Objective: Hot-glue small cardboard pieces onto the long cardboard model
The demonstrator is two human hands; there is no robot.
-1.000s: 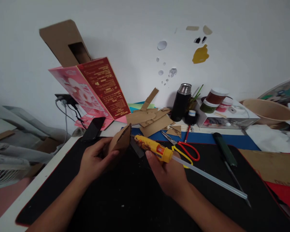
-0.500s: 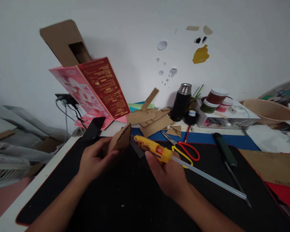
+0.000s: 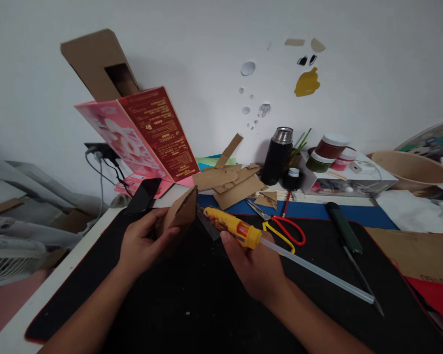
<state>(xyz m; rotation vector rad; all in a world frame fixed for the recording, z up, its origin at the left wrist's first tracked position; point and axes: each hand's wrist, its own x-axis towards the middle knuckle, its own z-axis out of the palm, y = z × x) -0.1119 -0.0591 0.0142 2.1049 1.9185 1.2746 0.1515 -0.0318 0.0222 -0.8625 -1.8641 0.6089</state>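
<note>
My left hand (image 3: 143, 241) is closed on a folded brown cardboard piece (image 3: 180, 212), thumb along its near side, with one cut edge turned to the right. In my right hand (image 3: 260, 268) is a yellow hot glue gun (image 3: 231, 228), its tip at that cut edge; whether it touches I cannot tell. A long translucent glue stick (image 3: 317, 269) sticks out of the gun's back end. Behind the gun, scissors (image 3: 280, 228) with red and yellow handles lie on the black mat (image 3: 206, 305).
Cardboard scraps (image 3: 239, 189) lie at the back, beside a black thermos (image 3: 277, 156). A green-handled knife (image 3: 345, 231) rests on the right of the mat, a phone (image 3: 143, 195) at the left. A red and pink box (image 3: 158, 132) leans near the wall.
Both the cardboard piece and the glue gun have shifted very slightly to the left. My grips look the same.
</note>
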